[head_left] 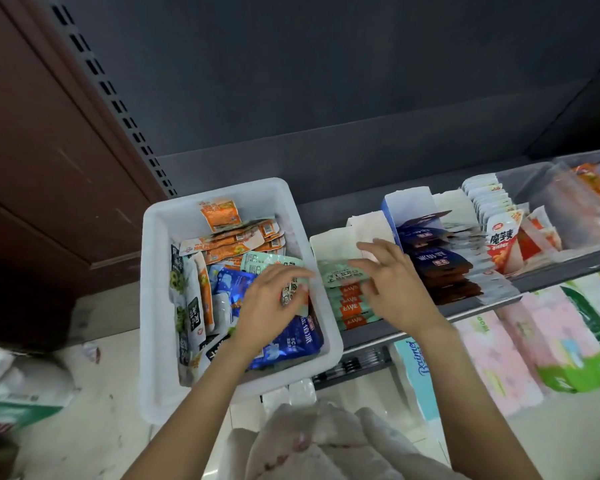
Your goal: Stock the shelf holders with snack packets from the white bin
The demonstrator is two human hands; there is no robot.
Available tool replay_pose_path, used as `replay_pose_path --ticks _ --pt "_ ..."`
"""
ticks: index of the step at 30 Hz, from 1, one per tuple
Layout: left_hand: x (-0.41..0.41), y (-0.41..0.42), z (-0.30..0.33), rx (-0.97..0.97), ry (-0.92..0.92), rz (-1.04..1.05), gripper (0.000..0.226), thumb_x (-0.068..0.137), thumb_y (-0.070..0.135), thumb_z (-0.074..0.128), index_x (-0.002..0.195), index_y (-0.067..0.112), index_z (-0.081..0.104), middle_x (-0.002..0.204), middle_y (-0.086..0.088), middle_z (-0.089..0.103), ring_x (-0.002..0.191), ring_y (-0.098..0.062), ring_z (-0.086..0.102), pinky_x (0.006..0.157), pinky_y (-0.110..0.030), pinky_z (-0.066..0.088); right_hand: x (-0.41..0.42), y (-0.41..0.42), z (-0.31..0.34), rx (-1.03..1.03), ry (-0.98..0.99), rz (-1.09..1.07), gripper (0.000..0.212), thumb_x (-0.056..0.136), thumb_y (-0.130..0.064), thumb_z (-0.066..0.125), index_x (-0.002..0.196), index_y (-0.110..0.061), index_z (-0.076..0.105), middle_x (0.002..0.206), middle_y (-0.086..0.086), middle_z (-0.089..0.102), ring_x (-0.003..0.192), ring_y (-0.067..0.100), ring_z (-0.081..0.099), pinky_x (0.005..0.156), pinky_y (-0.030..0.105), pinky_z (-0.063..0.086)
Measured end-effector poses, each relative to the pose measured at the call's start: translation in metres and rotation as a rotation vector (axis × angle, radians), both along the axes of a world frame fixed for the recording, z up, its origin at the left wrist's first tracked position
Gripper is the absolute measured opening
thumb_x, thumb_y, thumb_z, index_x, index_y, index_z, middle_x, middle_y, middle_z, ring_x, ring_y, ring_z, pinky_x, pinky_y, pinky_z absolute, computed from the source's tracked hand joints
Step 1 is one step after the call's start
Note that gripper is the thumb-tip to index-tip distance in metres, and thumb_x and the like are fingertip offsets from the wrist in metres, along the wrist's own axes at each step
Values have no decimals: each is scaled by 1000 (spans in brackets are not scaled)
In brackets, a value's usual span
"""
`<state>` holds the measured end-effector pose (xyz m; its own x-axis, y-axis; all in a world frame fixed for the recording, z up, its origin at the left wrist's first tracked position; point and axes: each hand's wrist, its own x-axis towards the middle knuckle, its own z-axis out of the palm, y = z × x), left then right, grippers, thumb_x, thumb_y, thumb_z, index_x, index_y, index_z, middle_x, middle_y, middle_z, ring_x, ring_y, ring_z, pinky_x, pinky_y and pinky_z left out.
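A white bin [156,306] sits on the shelf's left end, full of orange, blue, black and pale green snack packets. My left hand [267,306] is inside it and pinches a pale green packet [295,294] near the bin's right wall. Right of the bin stands a white cardboard holder [333,242] with a row of pale green and orange packets [347,296]. My right hand [392,285] hovers over that row with fingers spread, touching the top packet. A second holder [409,202] holds dark blue and brown packets [437,265].
Further right on the shelf [371,332] stand white and red packets [503,237] and clear plastic bins [568,209]. Tissue packs [520,344] fill the level below. A slotted upright [118,105] and brown panel rise on the left. Plastic bags lie on the floor.
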<state>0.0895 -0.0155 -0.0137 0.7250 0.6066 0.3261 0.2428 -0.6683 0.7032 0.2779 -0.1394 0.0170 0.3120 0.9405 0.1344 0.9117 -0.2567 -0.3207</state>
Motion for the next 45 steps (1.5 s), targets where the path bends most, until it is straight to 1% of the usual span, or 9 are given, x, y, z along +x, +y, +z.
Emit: replay_pose_path --ticks 4,11,15,20,23,27,34,41,45 --pt "-4 35 -10 -74 223 191 22 87 15 63 108 19 61 113 5 62 109 -13 52 94 -31 42 -16 18 6 129 -4 52 31 80 -3 62 109 -14 68 115 4 65 114 26 54 97 42 43" --pt "12 59 -22 115 633 -143 39 81 36 68 116 23 57 119 3 57 115 -19 47 97 -37 36 -50 34 -14 96 -39 24 27 78 -16 71 104 -14 68 101 1 68 98 23 62 84 37 49" --pt "-8 67 -2 80 333 -90 15 82 26 70 97 21 68 99 6 66 90 -13 61 83 -40 50 -51 35 -9 112 47 21 29 83 -21 68 111 -13 66 111 3 66 107 24 56 89 40 49" --pt "-30 70 55 -246 -33 79 10 84 19 68 93 23 69 88 11 68 77 -6 63 72 -25 53 -59 49 24 182 631 -57 46 88 -30 64 132 -24 49 121 -10 57 105 -1 52 87 14 42" --pt "-29 66 78 -362 -79 77 19 81 17 70 83 36 66 76 23 65 71 2 57 70 -18 48 -57 60 44 255 724 -81 45 86 -21 67 128 -23 50 103 -16 58 85 -6 55 70 7 45" --pt "-15 52 90 -470 -117 46 12 80 18 71 83 30 69 78 10 67 74 -18 63 76 -35 52 -43 56 61 310 690 -81 18 87 -17 66 103 -23 60 92 -14 59 81 1 56 67 16 46" --pt "51 14 106 41 -166 -134 8 84 17 68 92 18 66 89 9 67 79 -3 62 72 -23 51 -9 2 82 616 337 -178 5 93 -8 56 95 -12 60 94 -5 62 86 4 57 70 10 45" --pt "60 5 47 306 15 -98 11 76 18 76 83 19 66 82 6 69 77 -12 63 82 -32 46 2 -9 24 437 338 -192 8 90 -4 57 89 -11 59 86 -7 61 77 7 59 70 11 46" --pt "43 10 19 351 154 -115 14 75 17 76 88 21 72 106 3 69 110 -21 58 101 -38 32 -4 -6 -4 306 126 -93 12 85 -2 63 88 -13 63 83 -1 66 75 19 63 61 31 53"
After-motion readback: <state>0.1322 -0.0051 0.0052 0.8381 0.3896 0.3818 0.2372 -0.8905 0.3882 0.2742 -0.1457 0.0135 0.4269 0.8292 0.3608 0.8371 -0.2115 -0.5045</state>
